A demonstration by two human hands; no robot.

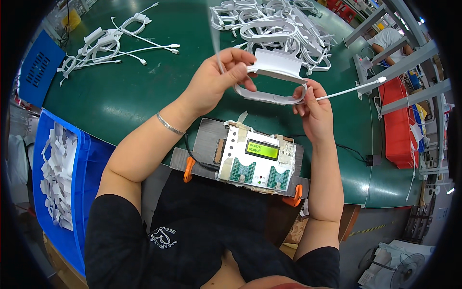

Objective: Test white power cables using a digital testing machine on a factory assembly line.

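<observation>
A coiled white cable [271, 99] is stretched into a long loop between my hands, above the green table. A white paper sleeve [278, 62] wraps the loop's far side. My left hand [224, 77] pinches the left end of the coil between thumb and fingers, and a blurred cable end rises beside it. My right hand [314, 108] grips the right end. From there one straight cable end with a white plug [381, 80] sticks out to the right. Nearer my body sits a white test board [256, 156] with a lit green display and two green circuit boards.
Orange clamps [189, 166] fix the board's base at the table's near edge. Many coiled white cables [288, 29] heap at the far side; several loose ones [103, 45] lie far left. A blue bin [79, 178] holds white scraps. A red crate [400, 123] stands right, near another person [390, 41].
</observation>
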